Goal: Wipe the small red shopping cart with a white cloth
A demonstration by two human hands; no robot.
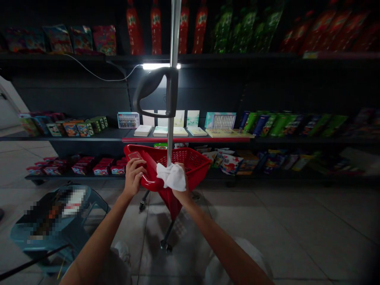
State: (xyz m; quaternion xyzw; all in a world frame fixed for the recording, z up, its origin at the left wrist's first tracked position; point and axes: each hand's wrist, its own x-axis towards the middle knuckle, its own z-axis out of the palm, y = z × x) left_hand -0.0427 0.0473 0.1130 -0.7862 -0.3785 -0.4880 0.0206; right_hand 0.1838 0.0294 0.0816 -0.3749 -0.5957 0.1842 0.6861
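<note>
A red plastic shopping cart (192,180) on castors stands right in front of me. Its upright metal pole (170,138) carries a grey looped handle (172,95) higher up. My left hand (134,176) has its fingers curled over the cart's left rim. A white cloth (173,177) is bunched in my right hand (181,194), against the foot of the pole where it meets the basket. The cloth hides most of the right fingers.
Behind the cart a dark shelf (89,133) bears notebooks (178,132), marker sets (220,120) and snack packs. Bottles (200,27) line the level above. Red boxes (102,166) sit below. A blue-green stool (32,225) with blurred items stands at left.
</note>
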